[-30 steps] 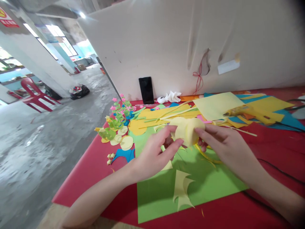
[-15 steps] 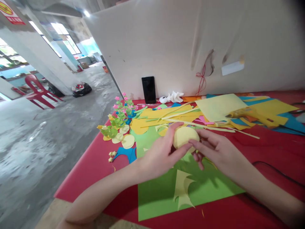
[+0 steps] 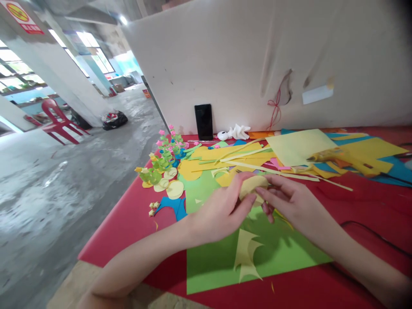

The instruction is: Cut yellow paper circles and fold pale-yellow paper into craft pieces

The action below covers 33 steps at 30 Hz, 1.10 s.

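Observation:
Both my hands meet over a green paper sheet (image 3: 277, 253) on the red table (image 3: 128, 223). My left hand (image 3: 222, 210) pinches a pale yellow paper disc (image 3: 250, 185) from the left, thumb below and fingers curled on top. From the right, the fingers of my right hand (image 3: 286, 201) close on the same disc. A pale yellow offcut with pointed edges (image 3: 246, 255) lies on the green sheet just below my hands.
Yellow, blue and orange paper sheets and strips (image 3: 299, 146) cover the back of the table, with a yellow glue gun (image 3: 344, 156) on them. Small paper flowers and discs (image 3: 164, 171) sit at the left. A black phone (image 3: 204, 122) leans on the white board. A black cable (image 3: 370, 227) runs at the right.
The pale yellow paper has gone from a broad curled piece to a smaller, flatter disc between my fingers. Both hands have drawn closer together around it.

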### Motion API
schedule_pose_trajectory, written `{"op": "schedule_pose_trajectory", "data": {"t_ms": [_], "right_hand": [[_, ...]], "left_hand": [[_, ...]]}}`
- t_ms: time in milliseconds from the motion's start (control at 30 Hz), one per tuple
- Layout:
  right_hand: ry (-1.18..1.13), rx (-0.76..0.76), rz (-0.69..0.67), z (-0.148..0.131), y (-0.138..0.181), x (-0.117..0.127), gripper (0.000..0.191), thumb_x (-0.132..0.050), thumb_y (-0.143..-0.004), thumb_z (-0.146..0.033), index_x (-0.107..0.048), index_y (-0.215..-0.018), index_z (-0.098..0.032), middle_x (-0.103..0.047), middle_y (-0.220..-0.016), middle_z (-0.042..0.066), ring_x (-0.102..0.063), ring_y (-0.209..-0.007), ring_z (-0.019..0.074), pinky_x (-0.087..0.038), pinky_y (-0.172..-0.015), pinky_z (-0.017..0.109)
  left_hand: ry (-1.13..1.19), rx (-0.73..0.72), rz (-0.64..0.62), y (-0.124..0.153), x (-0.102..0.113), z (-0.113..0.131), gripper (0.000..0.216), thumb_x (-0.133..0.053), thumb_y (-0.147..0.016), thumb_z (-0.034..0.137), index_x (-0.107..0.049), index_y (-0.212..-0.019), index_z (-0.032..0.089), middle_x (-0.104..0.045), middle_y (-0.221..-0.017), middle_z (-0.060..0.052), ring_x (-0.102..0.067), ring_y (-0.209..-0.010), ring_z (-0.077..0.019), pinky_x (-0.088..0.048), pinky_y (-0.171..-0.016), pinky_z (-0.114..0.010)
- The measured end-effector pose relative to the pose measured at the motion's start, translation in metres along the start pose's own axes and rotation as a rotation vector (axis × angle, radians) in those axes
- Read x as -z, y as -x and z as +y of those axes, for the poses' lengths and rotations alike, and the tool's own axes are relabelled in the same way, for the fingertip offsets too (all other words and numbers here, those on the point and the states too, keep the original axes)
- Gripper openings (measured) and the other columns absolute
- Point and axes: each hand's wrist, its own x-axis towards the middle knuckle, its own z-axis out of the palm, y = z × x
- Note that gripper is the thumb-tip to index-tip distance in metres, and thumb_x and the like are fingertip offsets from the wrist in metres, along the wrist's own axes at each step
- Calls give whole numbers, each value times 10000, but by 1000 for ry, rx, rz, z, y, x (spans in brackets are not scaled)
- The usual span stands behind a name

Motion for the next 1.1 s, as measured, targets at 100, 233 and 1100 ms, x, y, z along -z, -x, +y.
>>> {"op": "schedule_pose_trajectory", "data": {"t_ms": [100, 233, 1100], "right_hand": [[70, 18, 22, 3, -1, -2, 184, -563, -761, -375, -548, -825, -203, -512, -510, -57, -492, -397, 108, -435, -378, 219], [177, 59, 21, 7, 0, -9, 187, -534, -775, -369, -551, -848, -197, -477, -492, -62, -477, -367, 120, -415, -365, 242], [127, 108, 19, -7, 9, 1, 139, -541, -767, -311, -603, -840, -210, -559, -721, 3, -473, -455, 105, -434, -445, 257]], "left_hand": [[-49, 32, 29, 1, -1, 3, 306, -324, -921, 301, -377, -1203, 194, -546, -687, 18, -518, -568, -113, -432, -560, -237], [-153, 88, 124, 8, 2, -5, 240, -376, -903, 277, -466, -1119, 223, -610, -818, 11, -565, -609, -90, -441, -560, -198], [-884, 472, 230, 50, 55, -117, 296, -501, -868, 307, -528, -1127, 165, -545, -1160, -90, -560, -988, -200, -485, -831, -410]]}}
